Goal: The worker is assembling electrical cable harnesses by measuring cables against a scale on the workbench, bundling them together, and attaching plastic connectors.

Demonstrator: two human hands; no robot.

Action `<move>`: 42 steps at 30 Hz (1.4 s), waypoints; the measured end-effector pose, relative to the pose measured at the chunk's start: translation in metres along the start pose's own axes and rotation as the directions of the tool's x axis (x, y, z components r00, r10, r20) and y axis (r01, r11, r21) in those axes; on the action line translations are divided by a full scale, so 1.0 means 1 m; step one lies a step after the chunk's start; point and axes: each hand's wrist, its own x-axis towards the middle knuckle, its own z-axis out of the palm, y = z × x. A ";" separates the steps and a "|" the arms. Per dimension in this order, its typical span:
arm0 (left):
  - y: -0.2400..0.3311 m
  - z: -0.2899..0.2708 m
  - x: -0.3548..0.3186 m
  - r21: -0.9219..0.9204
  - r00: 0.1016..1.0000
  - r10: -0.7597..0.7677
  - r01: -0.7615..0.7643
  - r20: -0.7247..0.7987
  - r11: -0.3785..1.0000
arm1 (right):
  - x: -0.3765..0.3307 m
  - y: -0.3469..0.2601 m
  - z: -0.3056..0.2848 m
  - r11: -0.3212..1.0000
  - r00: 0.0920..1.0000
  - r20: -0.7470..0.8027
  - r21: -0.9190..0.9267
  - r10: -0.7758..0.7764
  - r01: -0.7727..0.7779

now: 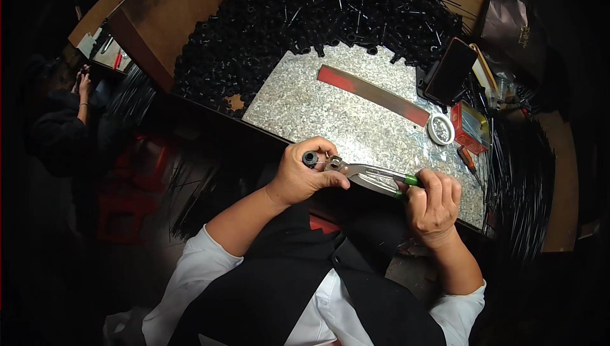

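My left hand (296, 176) is closed around a small black cylindrical part (310, 159), whose round end shows beside the fingers. A pair of pliers (372, 176) with green-tipped handles spans the gap between my hands. Its jaws lie at the left fingertips, close to the black part; exactly what they grip is too small to tell. My right hand (435, 207) is wrapped around the green handle ends. Both hands are over the near edge of a speckled worktop (286, 101).
A large heap of black plastic parts (286, 15) covers the worktop's far side. On it lie a red-and-brown strip (375, 96), a white bowl (441, 129), a red box (469, 127) and an orange-handled tool (468, 160). A phone (450, 71) leans at right. Another person (63, 117) is at far left.
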 end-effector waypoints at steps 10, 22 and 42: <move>-0.007 -0.001 -0.002 0.024 0.998 0.066 -0.065 -0.019 0.998 | 0.008 -0.009 0.002 0.996 0.996 -0.005 0.007 0.093 -0.093; -0.012 -0.003 -0.005 -0.038 1.000 0.026 -0.027 -0.011 0.999 | 0.004 -0.009 -0.003 0.968 0.981 0.168 0.215 0.093 -0.129; -0.005 0.006 0.000 0.050 0.973 0.229 -0.230 0.023 0.972 | -0.016 -0.014 -0.021 0.685 0.891 0.406 0.591 0.204 -0.426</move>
